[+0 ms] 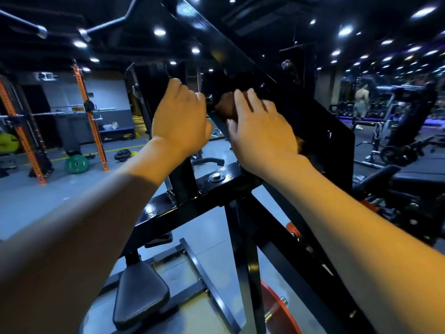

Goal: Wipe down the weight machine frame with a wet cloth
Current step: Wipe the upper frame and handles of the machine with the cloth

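The black weight machine frame [216, 186] fills the middle of the view, with a slanted beam running up to the top. My left hand [179, 119] grips an upright black post of the frame. My right hand [260, 131] presses a brown cloth [225, 106] against the slanted black plate of the frame, fingers fairly straight over it. Most of the cloth is hidden under my palm; a small bit shows past my wrist.
A black padded seat [140, 292] sits below the frame. An orange weight plate [279, 309] hangs at the bottom right. Orange racks [90, 116] and a green plate [77, 163] stand at the left. A person [361, 102] stands far right among other machines.
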Available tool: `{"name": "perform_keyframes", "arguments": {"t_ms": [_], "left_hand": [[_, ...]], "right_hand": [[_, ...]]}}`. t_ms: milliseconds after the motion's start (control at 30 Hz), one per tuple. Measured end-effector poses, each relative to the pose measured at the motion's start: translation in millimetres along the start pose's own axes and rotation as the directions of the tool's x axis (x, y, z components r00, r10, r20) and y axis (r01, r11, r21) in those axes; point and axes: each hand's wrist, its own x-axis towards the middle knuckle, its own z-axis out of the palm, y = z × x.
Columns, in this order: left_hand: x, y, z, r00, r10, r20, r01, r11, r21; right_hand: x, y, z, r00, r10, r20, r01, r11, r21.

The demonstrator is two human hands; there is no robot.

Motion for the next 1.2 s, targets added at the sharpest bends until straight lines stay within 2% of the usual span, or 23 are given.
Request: {"name": "perform_keyframes", "arguments": {"t_ms": [100, 300, 467, 600, 733, 867, 967, 1100, 1200], "left_hand": [[-0.5, 0.0, 1.0, 1.000, -0.005, 0.003, 0.005, 1.000, 0.025], [0.7, 0.9, 6.0, 0.999, -0.009, -0.038, 0.010, 0.999, 0.031], [0.2, 3.5, 7.3, 0.999, -0.013, -0.035, 0.015, 0.998, 0.063], [0.0, 2.7, 6.0, 1.000, 0.006, -0.027, -0.005, 0.999, 0.048], [0.9, 2.6, 7.3, 0.999, -0.007, -0.036, 0.009, 0.998, 0.058], [1.6, 2.9, 10.2, 0.999, -0.009, -0.045, 0.013, 0.995, 0.094], [0.9, 2.9, 9.8, 0.998, 0.002, -0.055, 0.003, 0.995, 0.097], [0.0, 3.3, 5.9, 0.997, 0.005, -0.072, 0.000, 0.997, 0.074], [0.9, 4.5, 8.7, 0.996, 0.006, -0.088, 0.002, 0.996, 0.088]], "right_hand": [[5.7, -5.0, -2.7, 0.999, 0.013, 0.035, -0.013, 1.000, -0.004], [-62.5, 8.5, -17.3, 0.994, 0.095, 0.057, -0.092, 0.994, -0.053], [5.4, -3.7, -2.5, 0.999, 0.034, 0.021, -0.034, 0.999, 0.003], [60.2, -19.9, 3.1, 0.998, 0.035, 0.054, -0.041, 0.994, 0.104], [20.3, -8.2, -3.2, 0.998, 0.029, 0.051, -0.032, 0.998, 0.050], [-27.6, 2.2, -8.3, 0.995, 0.082, 0.058, -0.081, 0.997, -0.017], [5.1, -4.6, -2.8, 0.999, 0.047, 0.014, -0.047, 0.999, 0.016], [67.2, -22.5, 5.3, 1.000, -0.004, 0.029, 0.002, 0.996, 0.092], [58.7, -22.9, 4.4, 0.999, 0.008, 0.031, -0.010, 0.997, 0.080]]}}
